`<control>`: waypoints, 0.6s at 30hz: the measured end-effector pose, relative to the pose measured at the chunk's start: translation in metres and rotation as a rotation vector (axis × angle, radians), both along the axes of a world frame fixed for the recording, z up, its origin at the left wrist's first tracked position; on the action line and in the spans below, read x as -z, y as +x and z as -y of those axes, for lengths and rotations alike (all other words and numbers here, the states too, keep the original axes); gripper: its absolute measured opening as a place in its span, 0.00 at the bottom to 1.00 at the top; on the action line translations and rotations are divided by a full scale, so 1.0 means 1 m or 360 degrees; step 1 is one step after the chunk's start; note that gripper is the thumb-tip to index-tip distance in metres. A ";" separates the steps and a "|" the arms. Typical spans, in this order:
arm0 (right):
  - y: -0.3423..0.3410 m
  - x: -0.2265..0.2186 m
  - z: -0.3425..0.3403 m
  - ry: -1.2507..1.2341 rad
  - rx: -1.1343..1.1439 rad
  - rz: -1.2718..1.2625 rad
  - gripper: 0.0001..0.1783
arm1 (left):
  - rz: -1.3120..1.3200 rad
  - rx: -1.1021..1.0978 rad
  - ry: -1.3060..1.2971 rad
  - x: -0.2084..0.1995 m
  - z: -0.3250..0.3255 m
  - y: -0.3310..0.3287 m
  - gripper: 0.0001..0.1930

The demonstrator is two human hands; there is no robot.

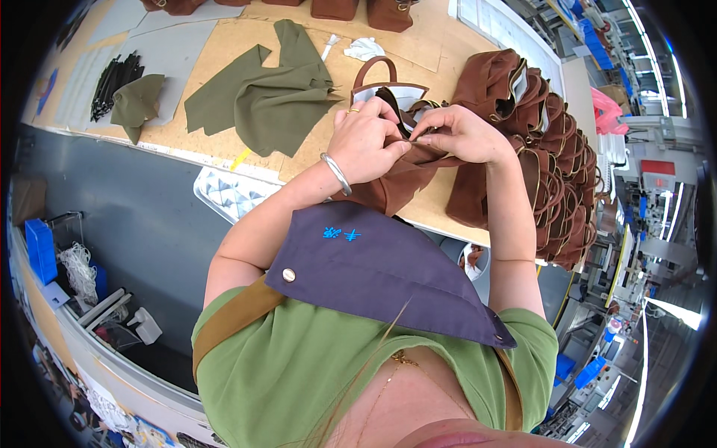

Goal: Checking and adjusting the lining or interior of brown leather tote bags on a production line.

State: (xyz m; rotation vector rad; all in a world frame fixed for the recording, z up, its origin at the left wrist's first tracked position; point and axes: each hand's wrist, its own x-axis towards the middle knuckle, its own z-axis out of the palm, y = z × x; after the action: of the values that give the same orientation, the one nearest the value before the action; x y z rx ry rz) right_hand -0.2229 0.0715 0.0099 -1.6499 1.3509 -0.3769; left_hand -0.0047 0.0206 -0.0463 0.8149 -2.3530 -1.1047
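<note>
Purple-grey woven cloth forms the flat, stiff-looking apron bib (373, 257), studded with a round silvery snap, lying over a soft green knit T-shirt (254, 366) on the near side of the bag. The landmark is that bag itself: a slack, smooth reddish-brown bag (385, 187) in the person's hands, its body drooping in loose folds over the near edge of the tan board worktable (209, 75).

The left hand (364, 145), with a rounded silver bracelet (337, 175) at its wrist, has its fingers curled and pinched narrow on the bag's upper edge. The right hand (467, 134) meets it there, thumb and forefinger closed on the same edge — whether on a seam or a zip is too small to tell. Just beyond their fingers rises a curved brown handle (375, 69) above a pale-lined opening.

To the bag's right is a dense heap of similar brown bags (553, 175), rumpled and edged in yellowish trim. To its left spreads a limp, irregular olive cloth (276, 112); farther left, a smaller crumpled olive piece (142, 101) lies against thin black strips (112, 86). Beyond the bag — a crumpled white scrap (364, 49), then a row of boxier brown bags (334, 7).
</note>
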 end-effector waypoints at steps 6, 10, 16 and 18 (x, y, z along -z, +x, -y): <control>0.001 -0.001 -0.004 0.0041 0.0039 0.0040 0.08 | -0.0065 -0.0055 -0.0045 0.005 -0.003 0.000 0.10; -0.002 0.000 -0.002 0.0044 0.0016 0.0066 0.10 | -0.0096 -0.0119 -0.0098 0.007 -0.004 -0.002 0.09; 0.001 -0.004 -0.002 0.0128 0.0048 0.0060 0.10 | -0.0106 -0.0151 -0.0079 0.006 -0.007 -0.003 0.09; 0.000 -0.002 -0.003 0.0162 0.0126 0.0194 0.10 | -0.0128 -0.0169 -0.0101 0.006 -0.008 -0.004 0.09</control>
State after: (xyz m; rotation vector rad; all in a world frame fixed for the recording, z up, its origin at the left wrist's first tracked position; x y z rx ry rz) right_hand -0.2225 0.0745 0.0124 -1.4698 1.3248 -0.4408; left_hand -0.0082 0.0286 -0.0523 0.8464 -2.2398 -0.9952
